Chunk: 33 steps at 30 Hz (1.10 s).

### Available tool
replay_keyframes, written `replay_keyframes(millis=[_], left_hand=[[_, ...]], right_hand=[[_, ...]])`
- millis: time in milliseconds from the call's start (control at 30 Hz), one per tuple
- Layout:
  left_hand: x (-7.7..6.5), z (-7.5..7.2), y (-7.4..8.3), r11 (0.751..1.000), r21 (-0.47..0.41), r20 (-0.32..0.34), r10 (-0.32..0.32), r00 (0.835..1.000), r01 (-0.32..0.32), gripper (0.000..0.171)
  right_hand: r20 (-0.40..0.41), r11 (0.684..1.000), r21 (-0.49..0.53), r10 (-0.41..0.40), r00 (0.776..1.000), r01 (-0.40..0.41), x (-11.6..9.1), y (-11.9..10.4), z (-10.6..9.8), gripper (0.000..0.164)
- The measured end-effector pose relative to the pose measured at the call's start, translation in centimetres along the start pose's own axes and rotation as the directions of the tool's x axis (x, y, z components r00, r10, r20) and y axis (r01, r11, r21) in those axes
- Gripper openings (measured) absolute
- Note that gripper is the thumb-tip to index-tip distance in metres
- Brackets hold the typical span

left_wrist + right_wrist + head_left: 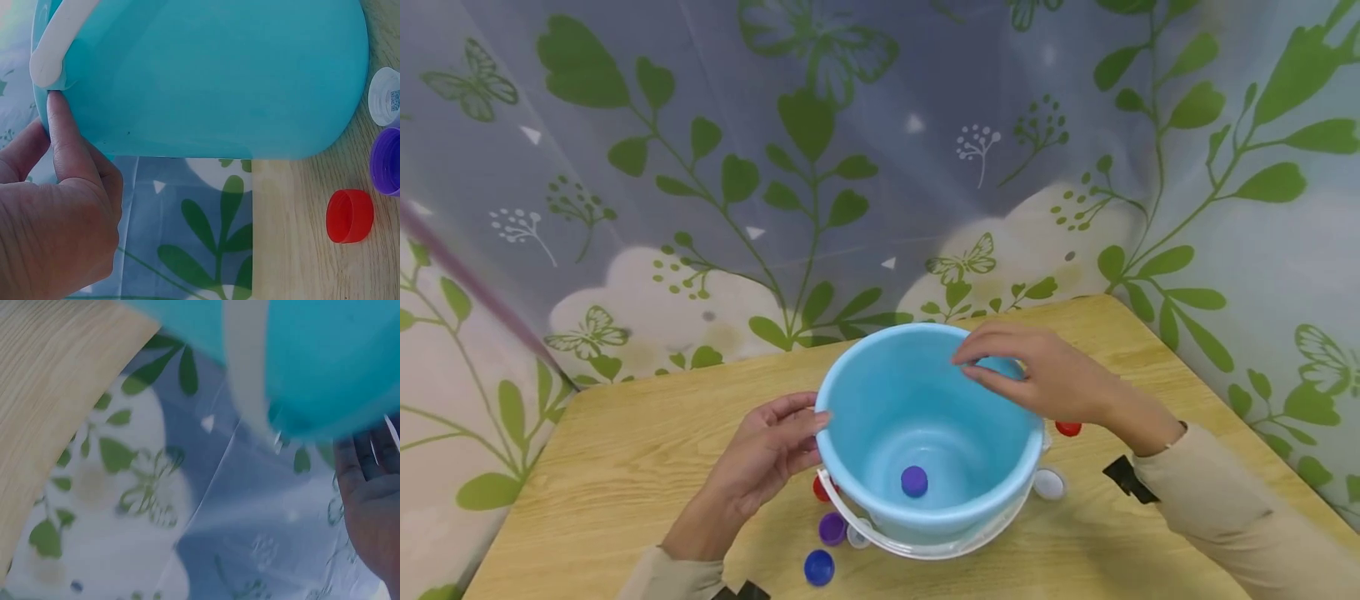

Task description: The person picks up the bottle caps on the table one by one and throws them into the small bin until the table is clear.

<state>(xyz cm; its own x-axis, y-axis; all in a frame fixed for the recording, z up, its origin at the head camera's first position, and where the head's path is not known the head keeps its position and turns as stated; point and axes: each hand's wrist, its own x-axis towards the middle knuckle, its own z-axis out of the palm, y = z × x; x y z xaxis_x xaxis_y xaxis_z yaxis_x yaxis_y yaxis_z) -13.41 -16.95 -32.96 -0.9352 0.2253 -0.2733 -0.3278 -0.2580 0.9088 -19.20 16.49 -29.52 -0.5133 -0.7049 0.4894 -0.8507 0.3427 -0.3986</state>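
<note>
A light blue bucket [887,383] stands on the table, its white handle [925,551] hanging at the near side. Inside, on the bottom, lies a purple bottle cap [914,482]. My left hand [767,450] grips the bucket's left rim, thumb over the edge and fingers outside; the left wrist view shows a fingertip just below the handle's joint. Over the right part of the rim is my right hand [1045,375], fingers loosely bent, thumb apart from them, with nothing between. The right wrist view is blurred.
Left of the bucket's base are a red cap [350,216], a purple cap [832,528], a blue cap [819,567] and a clear cap [384,97]. To the right lie a white cap [1048,483] and a red cap [1068,428]. Leaf-patterned cloth [850,208] hangs behind the wooden table [662,450].
</note>
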Motion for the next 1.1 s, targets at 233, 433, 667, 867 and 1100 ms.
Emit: replay_keyframes(millis=[233,433,667,867,1100], left_hand=[[-0.1,-0.1,-0.1,1.0,-0.003,-0.007,0.006,1.0,-0.006,0.04],[0.0,-0.1,-0.2,1.0,-0.007,0.003,0.013,1.0,-0.013,0.04],[0.0,0.0,-0.3,1.0,-0.019,0.001,0.014,1.0,-0.014,0.037],[0.0,-0.1,-0.5,0.999,-0.027,0.005,0.021,1.0,-0.021,0.037],[0.0,0.0,-0.3,1.0,-0.011,0.006,0.024,1.0,-0.024,0.039]], right_hand=[[-0.106,0.994,-0.064,0.084,0.991,-0.091,-3.5,3.2,-1.9,0.026],[-0.064,0.949,-0.095,0.294,0.954,-0.299,-7.5,6.3,-1.7,0.021],[0.157,0.888,-0.07,0.46,0.874,-0.454,-12.0,9.4,0.3,0.038],[0.248,0.873,-0.127,0.487,0.837,-0.471,-13.9,10.8,1.9,0.044],[0.215,0.909,-0.219,0.4,0.891,-0.355,-14.2,11.5,3.1,0.024]])
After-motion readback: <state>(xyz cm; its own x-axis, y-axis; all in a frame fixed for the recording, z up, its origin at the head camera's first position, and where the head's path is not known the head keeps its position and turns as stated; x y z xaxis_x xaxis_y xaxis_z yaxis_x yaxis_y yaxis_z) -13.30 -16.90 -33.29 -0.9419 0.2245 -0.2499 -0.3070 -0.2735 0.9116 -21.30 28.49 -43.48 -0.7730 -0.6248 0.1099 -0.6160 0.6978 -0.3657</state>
